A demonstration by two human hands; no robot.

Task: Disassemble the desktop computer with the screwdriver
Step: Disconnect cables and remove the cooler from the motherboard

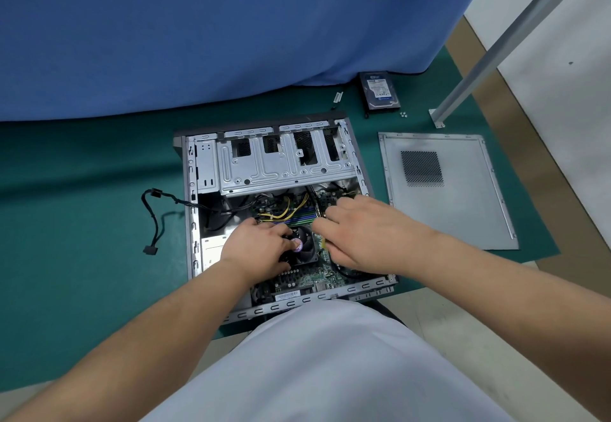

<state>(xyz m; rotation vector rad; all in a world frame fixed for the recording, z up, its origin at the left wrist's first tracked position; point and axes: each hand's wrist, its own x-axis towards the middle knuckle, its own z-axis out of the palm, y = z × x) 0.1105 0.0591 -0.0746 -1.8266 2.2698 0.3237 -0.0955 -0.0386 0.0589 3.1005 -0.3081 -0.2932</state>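
The desktop computer case (281, 213) lies open on its side at the middle of the green mat (82, 223), motherboard exposed. The left hand (256, 246) rests over the black cooler fan (302, 244), fingers curled around its left side. The right hand (358, 233) reaches into the case just right of the fan, fingers bent downward; whether they pinch anything cannot be told. The detached side panel (446, 190) lies flat at the mat's right edge. A hard drive (380, 94) and small screws (403, 114) sit near the far right corner. No screwdriver can be identified.
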